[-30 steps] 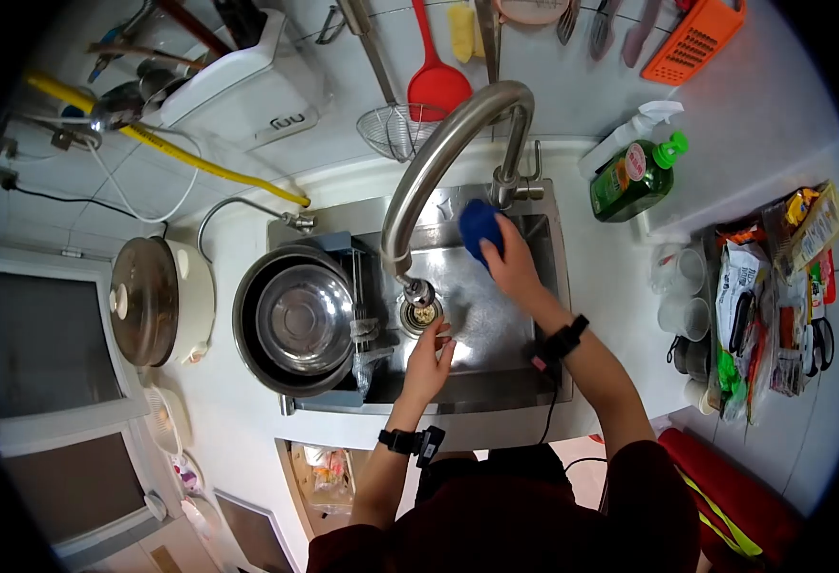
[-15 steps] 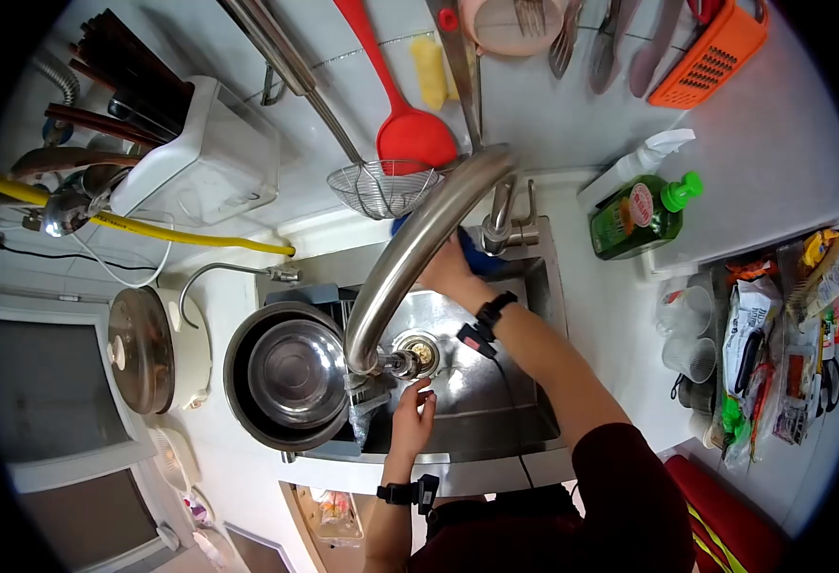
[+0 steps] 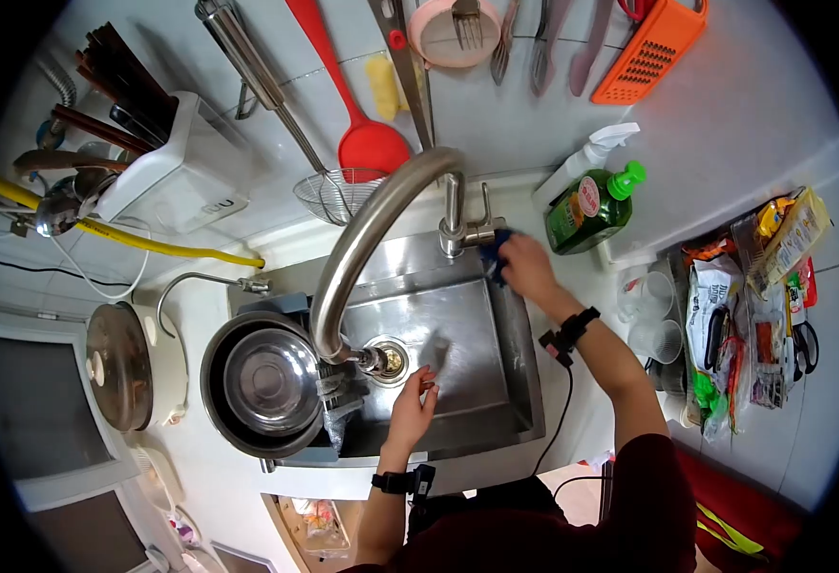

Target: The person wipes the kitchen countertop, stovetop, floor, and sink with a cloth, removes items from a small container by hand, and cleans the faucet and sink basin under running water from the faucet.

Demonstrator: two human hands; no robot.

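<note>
My right hand [image 3: 528,267] presses a dark blue cloth [image 3: 496,256] against the back right corner of the sink [image 3: 419,315], just right of the faucet base. Its fingers are closed on the cloth, which is partly hidden under them. My left hand [image 3: 412,409] hovers over the front of the sink, near the drain [image 3: 387,361]. Nothing is in that hand; its fingers are loosely bent and apart. The curved metal faucet [image 3: 367,229] arches over the left part of the sink, its spout above and left of the drain.
Left of the spout, a metal bowl [image 3: 272,380] sits inside a dark pot [image 3: 217,406]. A green soap bottle [image 3: 586,215] and a white spray bottle [image 3: 572,167] stand behind my right hand. Plastic cups [image 3: 656,341] and packed trays lie at the right. A strainer [image 3: 329,196] hangs behind.
My right hand has moved right with the cloth, from behind the faucet to the corner beside its base. The view has shifted slightly. My left hand stays low over the sink.
</note>
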